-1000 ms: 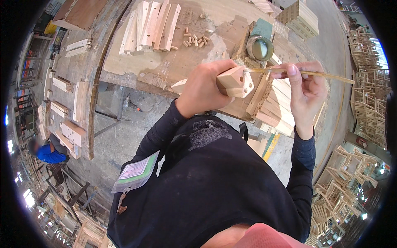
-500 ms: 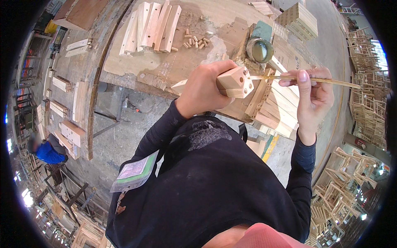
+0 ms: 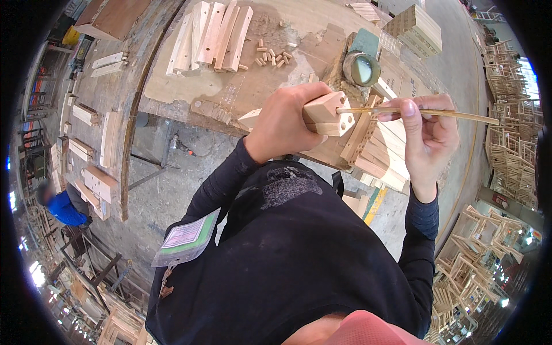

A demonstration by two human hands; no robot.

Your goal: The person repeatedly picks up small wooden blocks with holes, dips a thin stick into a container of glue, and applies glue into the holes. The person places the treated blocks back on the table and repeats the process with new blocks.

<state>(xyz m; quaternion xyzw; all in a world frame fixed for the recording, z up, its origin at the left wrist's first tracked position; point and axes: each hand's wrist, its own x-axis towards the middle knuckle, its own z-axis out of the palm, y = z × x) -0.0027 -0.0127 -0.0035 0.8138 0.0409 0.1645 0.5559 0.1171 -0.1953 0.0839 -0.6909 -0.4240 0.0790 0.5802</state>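
My left hand (image 3: pixel 286 122) is wrapped round a pair of pale wooden pieces (image 3: pixel 326 117), their drilled ends turned to the right. Pinched between the thumb and fingers of my right hand (image 3: pixel 428 129) is a thin wooden stick (image 3: pixel 460 114), held nearly level. Its whitish tip meets one of the holes in the end of the upper piece; how deep it sits cannot be told. Just beyond my hands stands a round pot (image 3: pixel 362 69) with milky white liquid in it. Short wooden dowels (image 3: pixel 272 56) lie scattered on the workbench (image 3: pixel 190 103).
Several drilled wooden pieces (image 3: pixel 210 37) lie at the bench's far side. More strips (image 3: pixel 376 150) are stacked right of my hands. A second bench (image 3: pixel 131 109) with wooden parts stands left. A person in blue (image 3: pixel 68 208) is at the far left; chair frames (image 3: pixel 509 121) are piled right.
The stick and my right hand have shifted slightly left. The tip has moved from the piece's right edge to a hole in its end. My left hand has barely moved.
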